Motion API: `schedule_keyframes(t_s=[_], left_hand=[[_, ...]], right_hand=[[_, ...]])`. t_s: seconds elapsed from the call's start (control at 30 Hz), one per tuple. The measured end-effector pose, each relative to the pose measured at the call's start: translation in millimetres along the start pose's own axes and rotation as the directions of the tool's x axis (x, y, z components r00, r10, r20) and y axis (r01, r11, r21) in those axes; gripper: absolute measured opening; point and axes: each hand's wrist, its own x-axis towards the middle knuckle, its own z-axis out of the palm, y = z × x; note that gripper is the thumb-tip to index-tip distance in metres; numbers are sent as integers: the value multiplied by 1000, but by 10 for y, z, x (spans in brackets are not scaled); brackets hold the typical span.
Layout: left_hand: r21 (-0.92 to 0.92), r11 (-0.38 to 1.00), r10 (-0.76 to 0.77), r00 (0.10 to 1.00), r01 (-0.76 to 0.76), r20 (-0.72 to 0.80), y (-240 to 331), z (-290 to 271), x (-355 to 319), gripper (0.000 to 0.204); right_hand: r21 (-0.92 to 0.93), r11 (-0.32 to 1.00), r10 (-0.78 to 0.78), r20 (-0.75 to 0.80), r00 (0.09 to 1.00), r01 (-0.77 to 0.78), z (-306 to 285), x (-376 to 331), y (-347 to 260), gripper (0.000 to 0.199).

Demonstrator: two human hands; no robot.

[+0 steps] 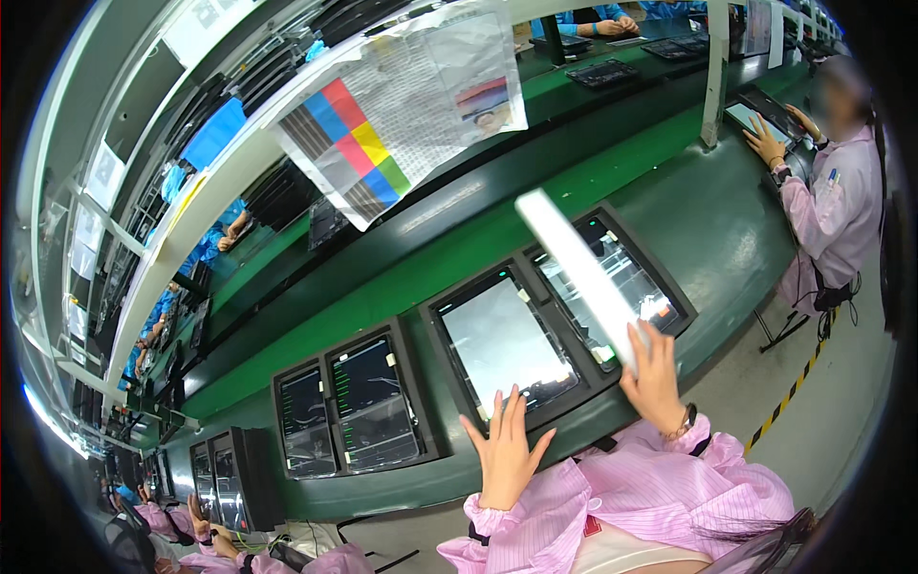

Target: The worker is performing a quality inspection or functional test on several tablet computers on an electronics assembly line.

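Observation:
My right hand (pixel 654 379) is closed round the near end of a long flat white bar (pixel 574 253). The bar slants away to the upper left, over a dark-screened tablet (pixel 639 279) with a small green mark at its top, and hides part of it. Beside that one lies a tablet with a bright white screen (pixel 492 330). Both rest in a black two-slot tray (pixel 436 320). My left hand (pixel 512 457) has its fingers spread, the fingertips at the near edge of the white-screened tablet; it holds nothing.
A second black tray (pixel 409 330) with two dark tablets stands to the left on the green bench (pixel 669 191). A printed sheet (pixel 382 105) hangs ahead from a rail. At the right, a co-worker (pixel 832 201) handles another tablet. A further tray (pixel 251 469) sits far left.

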Motion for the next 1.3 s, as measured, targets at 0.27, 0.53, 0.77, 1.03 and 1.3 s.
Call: schedule_keyframes(t_s=[0.27,0.53,0.77,1.03,1.3], left_hand=[[-98,926,372,926,-365,60,634,217,525,59],[26,915,397,909,-403,125,761,450,737,59],[-92,976,202,978,-197,48,471,65,715,64],[143,990,-7,996,19,-84,-630,-189,775,61],[188,982,-22,997,35,-68,-1042,-20,943,65]], right_hand=[[-213,971,104,-47,993,-112,-184,109,823,58],[-176,976,128,-23,992,-130,-181,63,865,61],[-88,980,166,-129,978,-178,-155,75,1077,53],[-303,937,188,19,982,-173,-280,265,1544,52],[-265,958,105,-38,994,-112,-379,434,1133,47]])
